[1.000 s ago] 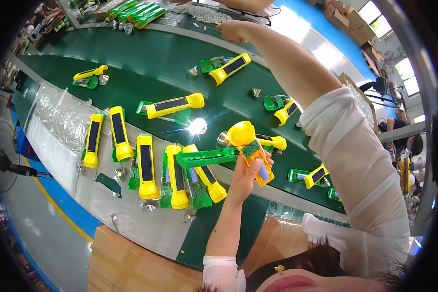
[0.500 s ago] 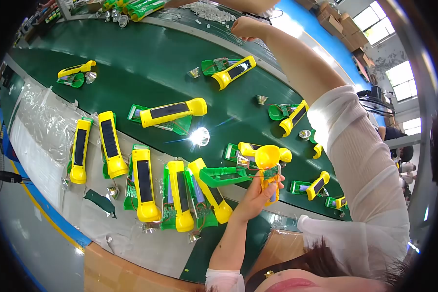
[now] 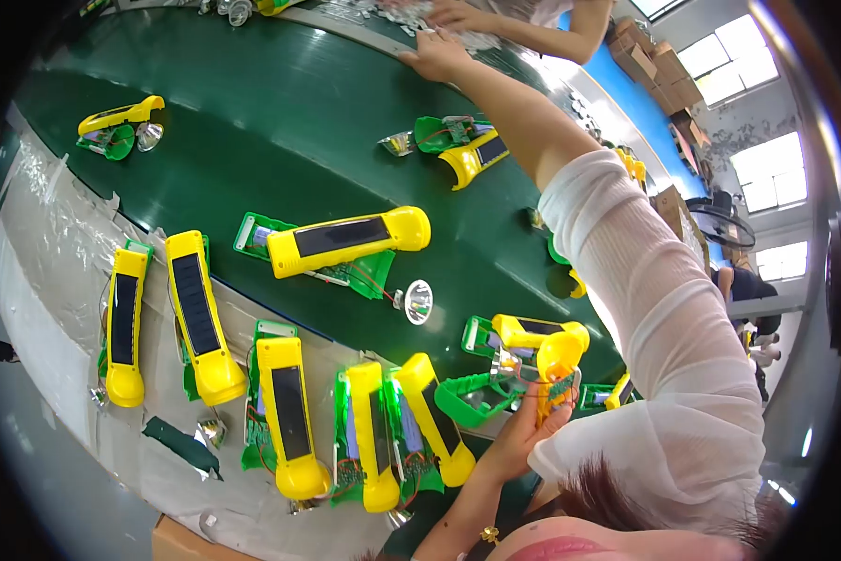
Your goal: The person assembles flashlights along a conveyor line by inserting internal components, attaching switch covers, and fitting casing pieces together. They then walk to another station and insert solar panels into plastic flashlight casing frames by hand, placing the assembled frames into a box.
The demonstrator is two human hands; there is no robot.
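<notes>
Jutting from left grip (image 3: 519, 443): flashlight (image 3: 559, 359)

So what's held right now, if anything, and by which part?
Left hand grips an opened flashlight by its yellow half's handle. Whether the right hand holds anything can't be told.

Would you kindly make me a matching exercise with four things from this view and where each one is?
Things:
1. Left hand
2. Right hand
3. Dark green scrap
4. Reflector nearest the picture's centre

Places:
A. On the pale sheet
B. At the far rail
C. On the green belt
D. Around an opened torch

Right pairs: 1-D, 2-B, 3-A, 4-C.
</notes>
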